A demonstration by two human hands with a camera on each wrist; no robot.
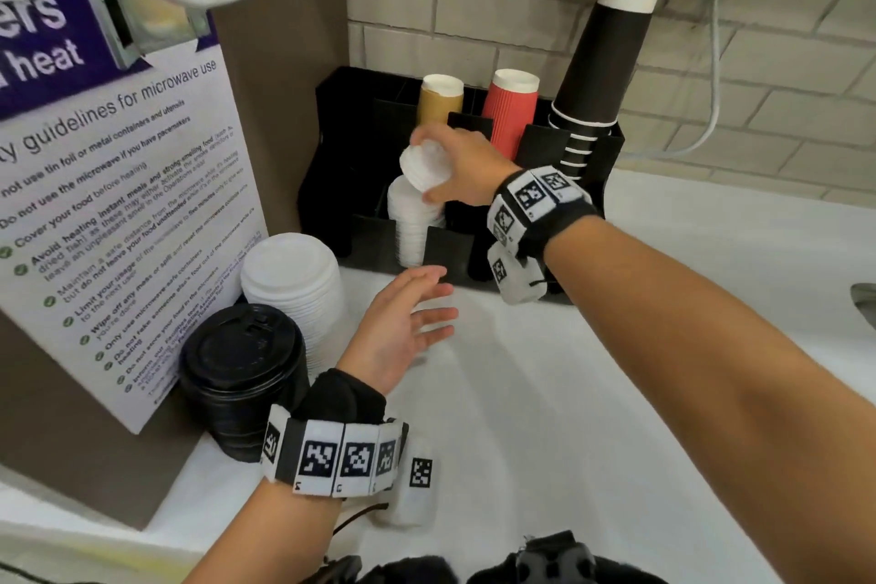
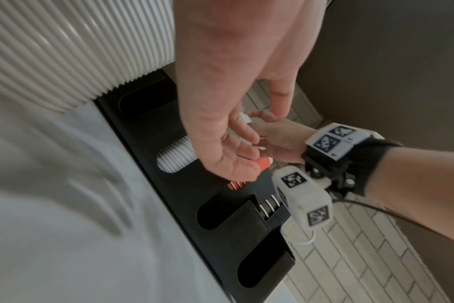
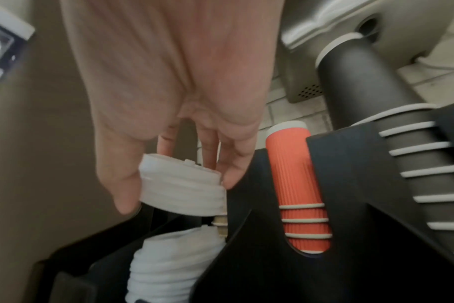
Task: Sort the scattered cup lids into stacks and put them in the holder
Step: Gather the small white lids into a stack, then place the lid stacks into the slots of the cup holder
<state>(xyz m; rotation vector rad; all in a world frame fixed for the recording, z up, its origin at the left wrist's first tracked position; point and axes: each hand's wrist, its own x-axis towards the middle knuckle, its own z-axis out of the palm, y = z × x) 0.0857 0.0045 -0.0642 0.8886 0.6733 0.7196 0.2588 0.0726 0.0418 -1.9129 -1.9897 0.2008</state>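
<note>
While the right hand [image 1: 462, 168] grips a short stack of small white lids [image 1: 424, 166], thumb on one side and fingers curled round the other, that stack sits tilted just above the white lids already in the holder [image 1: 412, 223]. The holder [image 1: 327, 157] stands at 12 o'clock on the counter [image 1: 616, 370], against the brick wall. Its centre front slot holds the seated stack; the front slots to either side appear dark and unfilled.

The left hand [image 1: 403, 327] hovers over the counter at 6 o'clock of the holder, fingers straight and spread, holding nothing.

Status, as judged:
- Small white lids: partly loaded; the gripped stack is not yet seated.
- Large white lid stack [image 1: 296, 285]: sorted, standing on the counter at 9 o'clock of the left hand, outside the holder.
- Black lid stack [image 1: 241, 370]: sorted, at 7 o'clock of the large white stack, outside the holder.

No loose lids are visible on the counter. Sorting appears complete; loading of two stacks remains.
</note>
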